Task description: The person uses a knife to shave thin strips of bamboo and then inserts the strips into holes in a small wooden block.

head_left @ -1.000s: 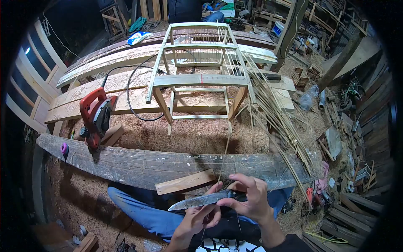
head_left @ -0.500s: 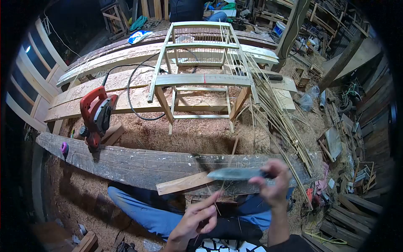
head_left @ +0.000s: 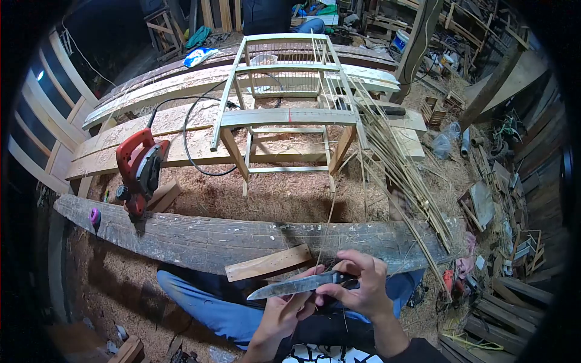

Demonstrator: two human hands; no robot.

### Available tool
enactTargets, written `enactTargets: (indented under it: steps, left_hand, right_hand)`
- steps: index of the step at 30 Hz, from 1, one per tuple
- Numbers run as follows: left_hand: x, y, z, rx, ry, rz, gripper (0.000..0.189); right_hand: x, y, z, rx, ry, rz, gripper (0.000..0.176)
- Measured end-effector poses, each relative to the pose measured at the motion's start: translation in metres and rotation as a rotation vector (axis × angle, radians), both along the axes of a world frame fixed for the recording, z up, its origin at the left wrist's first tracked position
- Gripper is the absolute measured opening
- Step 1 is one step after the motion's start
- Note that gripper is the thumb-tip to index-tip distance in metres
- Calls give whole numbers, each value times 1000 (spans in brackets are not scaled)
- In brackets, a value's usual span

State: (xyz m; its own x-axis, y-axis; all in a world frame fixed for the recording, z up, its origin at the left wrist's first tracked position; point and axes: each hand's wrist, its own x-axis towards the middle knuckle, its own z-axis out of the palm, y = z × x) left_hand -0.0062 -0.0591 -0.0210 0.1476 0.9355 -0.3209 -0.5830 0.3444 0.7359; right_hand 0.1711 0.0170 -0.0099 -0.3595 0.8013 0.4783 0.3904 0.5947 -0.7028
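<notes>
Right hand (head_left: 362, 289) gripping a black-handled knife (head_left: 298, 285), left hand (head_left: 284, 313) under the knife, pinching a thin bamboo strip (head_left: 328, 228)

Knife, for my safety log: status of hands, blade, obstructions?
Right hand gripping knife at handle. Left hand below blade, holding thin strip. Wood offcut close ahead, apart from blade.

The right hand (head_left: 367, 289) partly hides the knife handle (head_left: 342, 277).
</notes>
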Motion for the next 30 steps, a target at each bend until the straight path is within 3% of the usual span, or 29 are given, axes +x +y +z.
enactTargets:
  steps: [5, 8, 11, 16, 18, 26, 28, 30]
  left_hand:
    - [1, -8, -1, -42, -58, 7, 46]
    - [-4, -11, 3, -20, -103, -25, 43]
    - [-7, -20, 4, -37, -108, -79, 40]
    - [6, -13, 2, -114, -32, 91, 37]
    - [5, -11, -4, -50, -58, 41, 40]
    - [5, -13, 4, -33, -14, 110, 41]
    - [5, -14, 5, -71, -15, 125, 42]
    - [7, -16, 6, -103, -13, 152, 29]
  right_hand:
    - [6, 2, 2, 96, -77, 39, 72]
    - [15, 8, -16, 98, 14, 11, 68]
    - [34, 25, -8, 4, 118, -204, 67]
    - [18, 6, -9, -93, 186, -90, 68]
    - [8, -1, -8, -7, -29, 46, 69]
    - [7, 2, -1, 96, -51, 28, 73]
    - [12, 2, -10, -16, -20, 36, 73]
    - [12, 1, -13, -9, -10, 13, 70]
